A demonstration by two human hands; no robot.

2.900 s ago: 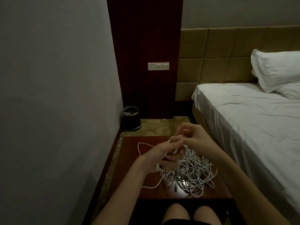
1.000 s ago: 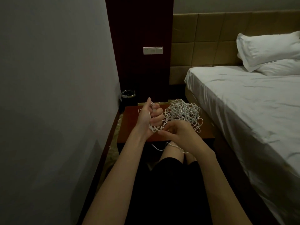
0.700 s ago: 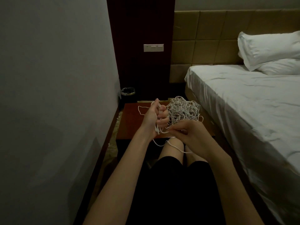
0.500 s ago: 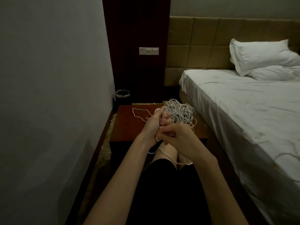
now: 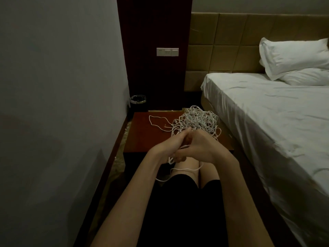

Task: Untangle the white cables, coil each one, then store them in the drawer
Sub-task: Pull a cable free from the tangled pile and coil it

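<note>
Gripping cable strands, left hand (image 5: 170, 143) fingers curled | right hand (image 5: 197, 147) pinching strand, pressed against left | cable tangle (image 5: 197, 120) on nightstand (image 5: 142, 139) | loop hanging over knees

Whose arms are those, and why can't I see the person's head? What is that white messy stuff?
There is no machine here. The picture comes from a camera worn on a person's head, looking forward and down, so you see what they see: their own two arms and knees, but never their head.

The person sits in front of a small wooden table next to a bed. On the table lies a big tangle of thin white cables. One loose strand curls out across the table, and another strand hangs down over the knees.

The left hand and right hand are pressed close together at the table's near edge, both holding cable that leads out of the tangle. They are trying to pull the mess apart.

A small bin stands in the corner.
</note>
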